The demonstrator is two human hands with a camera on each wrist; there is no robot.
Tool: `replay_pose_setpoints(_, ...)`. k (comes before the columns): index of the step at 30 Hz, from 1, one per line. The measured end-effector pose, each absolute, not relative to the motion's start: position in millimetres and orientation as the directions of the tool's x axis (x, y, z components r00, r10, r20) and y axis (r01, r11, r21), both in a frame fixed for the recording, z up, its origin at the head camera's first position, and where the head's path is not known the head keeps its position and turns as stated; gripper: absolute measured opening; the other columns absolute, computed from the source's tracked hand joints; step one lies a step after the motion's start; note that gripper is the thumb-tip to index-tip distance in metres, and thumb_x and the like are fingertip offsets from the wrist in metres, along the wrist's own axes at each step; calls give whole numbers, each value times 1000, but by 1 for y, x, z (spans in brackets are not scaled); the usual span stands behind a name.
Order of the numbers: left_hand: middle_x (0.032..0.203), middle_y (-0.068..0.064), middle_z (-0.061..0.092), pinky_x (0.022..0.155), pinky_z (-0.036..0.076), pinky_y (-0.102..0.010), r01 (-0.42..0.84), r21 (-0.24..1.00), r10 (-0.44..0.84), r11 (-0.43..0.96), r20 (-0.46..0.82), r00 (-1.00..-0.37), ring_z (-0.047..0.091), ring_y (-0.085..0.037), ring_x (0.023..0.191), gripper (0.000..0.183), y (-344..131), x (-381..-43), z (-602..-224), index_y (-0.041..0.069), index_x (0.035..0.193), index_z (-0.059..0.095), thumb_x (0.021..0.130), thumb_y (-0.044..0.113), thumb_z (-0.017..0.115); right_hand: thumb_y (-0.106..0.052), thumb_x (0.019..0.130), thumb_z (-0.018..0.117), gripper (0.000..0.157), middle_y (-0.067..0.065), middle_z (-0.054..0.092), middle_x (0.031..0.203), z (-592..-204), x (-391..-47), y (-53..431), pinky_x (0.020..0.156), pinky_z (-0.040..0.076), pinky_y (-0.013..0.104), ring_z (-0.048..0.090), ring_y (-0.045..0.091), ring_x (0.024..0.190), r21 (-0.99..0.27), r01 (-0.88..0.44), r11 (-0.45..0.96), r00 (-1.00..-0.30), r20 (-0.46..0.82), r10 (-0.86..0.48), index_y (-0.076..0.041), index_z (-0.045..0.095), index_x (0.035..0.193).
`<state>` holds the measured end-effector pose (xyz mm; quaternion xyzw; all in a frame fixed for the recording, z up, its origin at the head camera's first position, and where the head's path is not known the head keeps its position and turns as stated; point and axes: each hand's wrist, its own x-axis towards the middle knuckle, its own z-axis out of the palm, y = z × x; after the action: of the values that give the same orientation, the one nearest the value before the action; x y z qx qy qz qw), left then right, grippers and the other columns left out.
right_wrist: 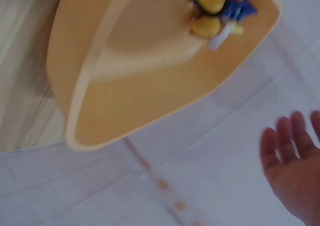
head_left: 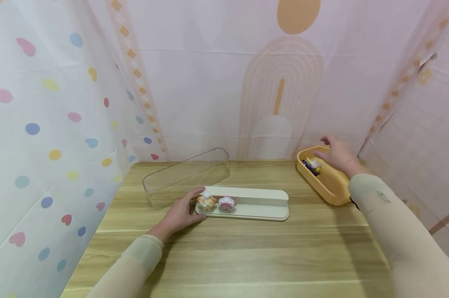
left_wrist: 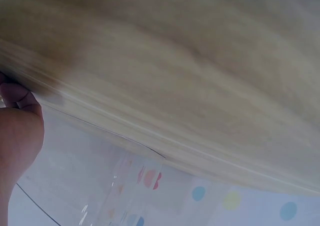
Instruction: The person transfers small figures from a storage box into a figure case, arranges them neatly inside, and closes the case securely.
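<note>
Head view: left hand [head_left: 180, 213] grips cream stepped base [head_left: 261, 211], presumably steadying it; right hand [head_left: 340, 157], fingers extended, hovers empty over yellow bin [head_left: 334, 181].

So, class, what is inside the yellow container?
Small toys, blue, yellow and white, lie toward its far end. Their undersides are hidden; in the head view, the right hand and sleeve cover part of the container.

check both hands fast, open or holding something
Left hand: holding one end of the white base.
Right hand: open, holding nothing, near the yellow bin.
</note>
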<state>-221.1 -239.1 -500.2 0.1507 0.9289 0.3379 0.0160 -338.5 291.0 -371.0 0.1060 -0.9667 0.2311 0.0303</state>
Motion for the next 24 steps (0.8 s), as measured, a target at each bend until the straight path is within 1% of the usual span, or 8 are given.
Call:
replay_pose_setpoints(2,156,-15,60,68,46,-28,269,631,290,728,73,-954,52,-12,67,94,-239,-221,-500,28,164,38,87,23,92,-37,107,64,68,42,53,146,-371,-342,304,111,43,68,52,58,134,-426,-201,882,-979,46,-201,14,46,148)
replay_pose_setpoints(5,156,-15,60,69,45,-29,272,627,290,730,77,-954,51,-12,67,94,-238,-222,-500,28,164,38,87,23,92,-23,105,62,56,44,58,136,-372,-347,317,107,47,67,56,59,127,-337,-226,914,-966,-46,-255,19,52,140)
replay_pose_setpoints(8,156,-16,60,69,44,-29,274,626,290,731,79,-954,50,-13,67,94,-238,-222,-500,27,164,38,87,22,92,-11,103,58,46,44,58,136,-376,-348,322,107,46,68,56,61,127,-247,-245,938,-952,-121,-281,18,54,139)
replay_pose_setpoints(10,157,-15,60,68,44,-29,269,626,287,732,76,-955,50,-13,67,94,-238,-221,-499,28,164,38,87,23,92,-7,103,55,46,44,56,140,-379,-348,320,108,45,69,54,62,129,-206,-244,948,-947,-161,-279,16,52,142)
replay_pose_setpoints(14,156,-15,60,67,45,-28,259,627,283,735,63,-957,51,-13,68,94,-239,-220,-498,28,164,38,87,23,92,-2,103,50,50,44,49,148,-388,-349,312,112,42,70,48,63,137,-214,-249,945,-935,-202,-292,12,45,150)
replay_pose_setpoints(19,155,-14,61,68,45,-28,246,629,271,737,58,-961,51,-12,69,95,-239,-220,-496,28,164,39,86,24,92,-5,106,46,52,39,45,157,-399,-357,302,119,36,69,41,60,145,-237,-261,936,-926,-211,-312,7,42,157)
replay_pose_setpoints(22,154,-14,62,67,46,-27,251,630,274,735,62,-960,52,-11,69,94,-239,-220,-495,28,164,39,86,24,92,-6,107,47,51,38,51,153,-406,-363,298,112,45,64,53,55,136,-211,-295,932,-919,-204,-337,4,46,157)
replay_pose_setpoints(24,154,-13,62,66,46,-27,255,630,278,733,65,-958,53,-11,68,94,-240,-219,-496,27,164,39,86,24,92,-4,105,47,49,36,57,147,-409,-364,295,103,51,56,62,48,122,-176,-324,930,-912,-204,-356,2,51,154)
